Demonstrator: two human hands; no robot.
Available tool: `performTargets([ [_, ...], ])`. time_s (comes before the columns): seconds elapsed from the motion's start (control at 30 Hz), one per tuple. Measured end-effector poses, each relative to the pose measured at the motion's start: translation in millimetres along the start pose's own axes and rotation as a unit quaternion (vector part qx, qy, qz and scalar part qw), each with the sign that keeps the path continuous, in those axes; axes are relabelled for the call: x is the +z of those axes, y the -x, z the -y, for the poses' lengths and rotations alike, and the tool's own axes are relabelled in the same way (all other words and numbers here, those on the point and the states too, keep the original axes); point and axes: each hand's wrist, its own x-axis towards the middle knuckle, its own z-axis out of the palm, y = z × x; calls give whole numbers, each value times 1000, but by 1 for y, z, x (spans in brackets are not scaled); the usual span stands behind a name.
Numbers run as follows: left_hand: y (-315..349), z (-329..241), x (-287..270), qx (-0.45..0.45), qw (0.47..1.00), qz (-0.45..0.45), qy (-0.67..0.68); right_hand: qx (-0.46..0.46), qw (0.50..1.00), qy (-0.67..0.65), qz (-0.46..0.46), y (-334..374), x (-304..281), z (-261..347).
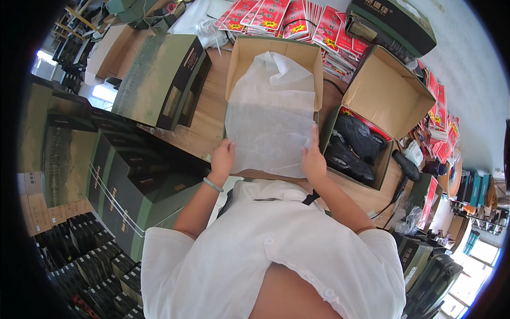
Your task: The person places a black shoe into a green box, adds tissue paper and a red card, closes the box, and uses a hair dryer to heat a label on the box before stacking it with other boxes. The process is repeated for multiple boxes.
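An open shoebox [274, 49] stands in front of me, its brown lid raised at the far side. White tissue paper [273, 122] spreads over it from the lid to the near edge and hides what lies inside. At the paper's left edge my left hand [222, 157] is closed, with fingertips and thumb pressed together on it. My right hand [314, 159] rests along the right edge, fingers stretched upward and thumb against the paper. Just right of it, a second open shoebox [390, 90] holds a pair of black shoes [353, 146].
Red printed leaflets [268, 16] lie in stacks along the far side. Closed green shoeboxes [159, 80] stand at the left, with more piled below. A black hair dryer [406, 166] and its cord lie right of the shoes. Another shoebox [396, 21] sits at the far right.
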Motion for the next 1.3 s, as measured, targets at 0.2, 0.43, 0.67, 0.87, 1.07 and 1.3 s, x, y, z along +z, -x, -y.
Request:
performTargets([
  [0.2, -14, 13, 45, 90, 950, 54, -293, 18, 962, 247, 114, -30, 46, -13],
  [0.43, -37, 42, 106, 40, 930, 108, -350, 19, 914, 389, 110, -48, 112, -50],
  [0.67, -30, 63, 141, 28, 899, 122, -419, 29, 891, 438, 113, -49, 142, -68],
  [0.87, -18, 7, 89, 85, 872, 152, -458, 46, 872, 453, 178, -36, 101, -24],
  [1.07, -12, 14, 84, 260, 830, 157, -467, -79, 852, 487, 178, -36, 109, -30],
  [1.3, -25, 11, 78, 198, 812, 250, -489, -57, 862, 435, 254, -50, 100, -48],
])
